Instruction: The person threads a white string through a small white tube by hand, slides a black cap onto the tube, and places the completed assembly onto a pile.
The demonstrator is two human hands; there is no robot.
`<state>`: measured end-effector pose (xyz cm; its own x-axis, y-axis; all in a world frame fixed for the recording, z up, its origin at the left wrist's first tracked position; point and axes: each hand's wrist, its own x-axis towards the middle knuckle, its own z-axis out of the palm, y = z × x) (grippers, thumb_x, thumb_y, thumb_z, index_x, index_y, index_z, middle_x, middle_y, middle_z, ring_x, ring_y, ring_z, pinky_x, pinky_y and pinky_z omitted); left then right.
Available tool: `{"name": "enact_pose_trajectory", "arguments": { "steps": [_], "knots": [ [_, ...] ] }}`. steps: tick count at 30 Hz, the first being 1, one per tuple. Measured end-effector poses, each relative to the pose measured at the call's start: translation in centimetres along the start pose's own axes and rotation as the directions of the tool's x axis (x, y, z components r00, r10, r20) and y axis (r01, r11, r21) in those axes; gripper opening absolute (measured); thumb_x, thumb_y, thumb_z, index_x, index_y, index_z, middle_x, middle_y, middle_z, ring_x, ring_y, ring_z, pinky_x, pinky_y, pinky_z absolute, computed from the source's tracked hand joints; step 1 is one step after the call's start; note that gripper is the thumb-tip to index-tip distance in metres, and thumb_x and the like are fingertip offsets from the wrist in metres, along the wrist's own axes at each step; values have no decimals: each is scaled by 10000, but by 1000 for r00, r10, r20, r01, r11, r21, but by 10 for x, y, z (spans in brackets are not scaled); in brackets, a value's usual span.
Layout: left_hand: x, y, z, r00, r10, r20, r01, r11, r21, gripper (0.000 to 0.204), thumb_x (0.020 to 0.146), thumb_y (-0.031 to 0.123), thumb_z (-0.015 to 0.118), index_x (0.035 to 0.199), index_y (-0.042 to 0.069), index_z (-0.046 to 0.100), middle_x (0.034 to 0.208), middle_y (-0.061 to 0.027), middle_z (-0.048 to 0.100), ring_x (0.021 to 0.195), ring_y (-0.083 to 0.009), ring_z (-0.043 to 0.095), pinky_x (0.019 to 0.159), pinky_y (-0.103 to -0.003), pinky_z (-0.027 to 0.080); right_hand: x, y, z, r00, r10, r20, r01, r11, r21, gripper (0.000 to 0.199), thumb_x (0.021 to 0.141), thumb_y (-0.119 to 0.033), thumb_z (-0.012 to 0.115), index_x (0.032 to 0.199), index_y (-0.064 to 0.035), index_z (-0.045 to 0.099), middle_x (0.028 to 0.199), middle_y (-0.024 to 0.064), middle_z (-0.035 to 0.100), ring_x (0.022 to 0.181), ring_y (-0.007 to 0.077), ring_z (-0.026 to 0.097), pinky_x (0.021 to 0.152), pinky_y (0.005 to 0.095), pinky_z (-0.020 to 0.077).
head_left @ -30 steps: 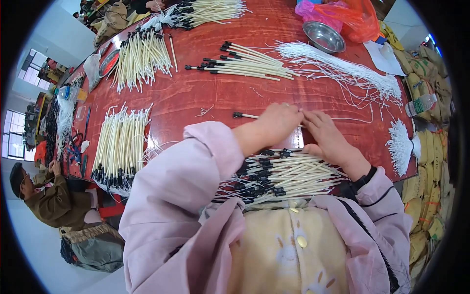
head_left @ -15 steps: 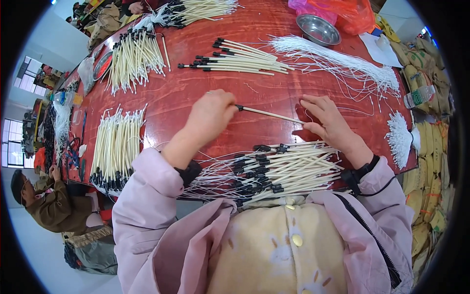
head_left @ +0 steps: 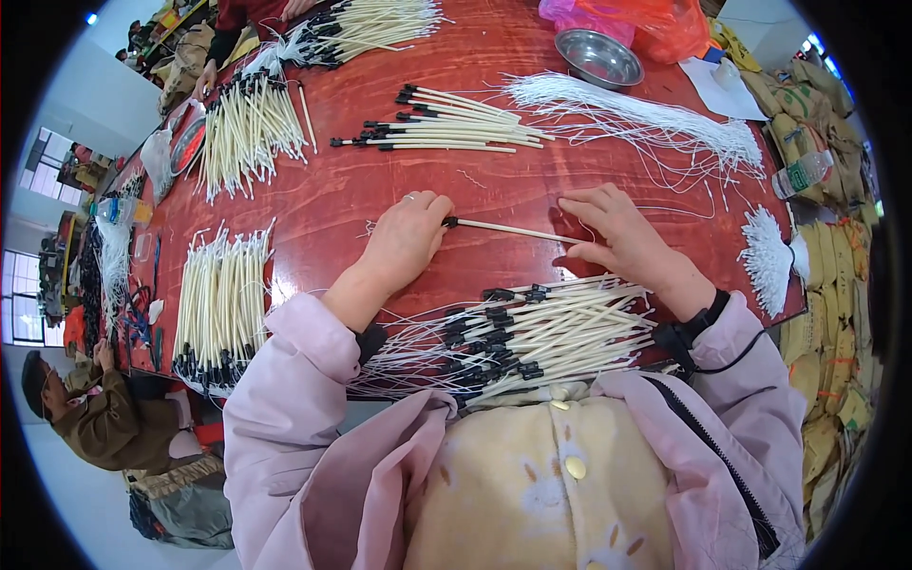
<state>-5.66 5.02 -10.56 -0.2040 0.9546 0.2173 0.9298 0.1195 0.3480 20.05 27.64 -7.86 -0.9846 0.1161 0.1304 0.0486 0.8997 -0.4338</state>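
My left hand [head_left: 407,237] is closed around the black-tipped end of a thin cream stick [head_left: 513,229], which points right, just above the red table. My right hand [head_left: 622,236] has its fingers stretched out and apart, the thumb at the stick's plain end; a thin white cord shows by these fingers. Whether the thumb touches the stick, I cannot tell. Close to my body lies a pile of similar sticks [head_left: 560,328] with black ends and white cords trailing left. Beyond my hands rests a smaller group of sticks [head_left: 456,123].
White cords [head_left: 655,123] lie spread at the far right, near a metal bowl [head_left: 598,59]. A tied cord bundle [head_left: 771,261] sits at the right edge. Stick bundles [head_left: 223,304] stand left. A co-worker [head_left: 114,408] sits at left; sacks [head_left: 826,304] are stacked right.
The whole view has shifted slightly. My left hand has turned a little lower around the stick's black end; my right hand keeps nearly the same pose. Another person's hand now shows at the far left.
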Motion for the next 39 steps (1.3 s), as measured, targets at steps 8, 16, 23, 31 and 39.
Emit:
{"name": "enact_pose_trajectory", "arguments": {
  "steps": [8, 16, 23, 31, 39],
  "knots": [
    [-2, -9, 3, 971, 236, -34, -229, 964, 135, 114, 867, 86, 642, 977, 74, 618, 929, -105, 632, 889, -319, 639, 793, -437, 519, 19, 10, 15, 993, -116, -4, 114, 987, -109, 321, 794, -137, 784, 1102, -65, 732, 1216, 80, 671, 1086, 286, 582, 972, 413, 452],
    [-4, -6, 4, 960, 279, 10, -271, 923, 272, 90, 883, 135, 600, 966, 99, 598, 894, -78, 606, 841, -283, 656, 704, -416, 532, 29, -3, 20, 990, -138, 6, 136, 965, -223, 155, 795, -83, 745, 946, -50, 730, 987, 47, 693, 959, 251, 605, 860, 400, 453],
    [-2, -5, 6, 987, 158, -33, -150, 973, 178, 105, 911, 119, 602, 1011, 93, 582, 899, -94, 599, 840, -308, 657, 680, -428, 536, 30, -6, 20, 992, -123, -5, 119, 969, -215, 128, 795, -75, 731, 917, -36, 721, 964, 62, 683, 957, 255, 617, 851, 399, 453],
    [-2, -3, 1, 997, 80, 21, -82, 993, 86, 140, 907, 97, 573, 1045, 80, 563, 965, -106, 620, 931, -322, 661, 743, -442, 548, 33, -9, 25, 993, -119, 9, 117, 957, -266, 86, 788, -81, 724, 864, -41, 718, 928, 67, 676, 915, 259, 629, 824, 403, 456],
    [-5, -4, -1, 990, 142, -22, -141, 990, 26, 176, 917, 113, 649, 1083, 75, 608, 964, -114, 643, 897, -345, 657, 728, -453, 537, 36, -6, 25, 993, -120, 2, 116, 960, -253, 80, 784, -74, 718, 856, -40, 715, 902, 76, 662, 893, 267, 626, 807, 407, 455]
  ]
}}
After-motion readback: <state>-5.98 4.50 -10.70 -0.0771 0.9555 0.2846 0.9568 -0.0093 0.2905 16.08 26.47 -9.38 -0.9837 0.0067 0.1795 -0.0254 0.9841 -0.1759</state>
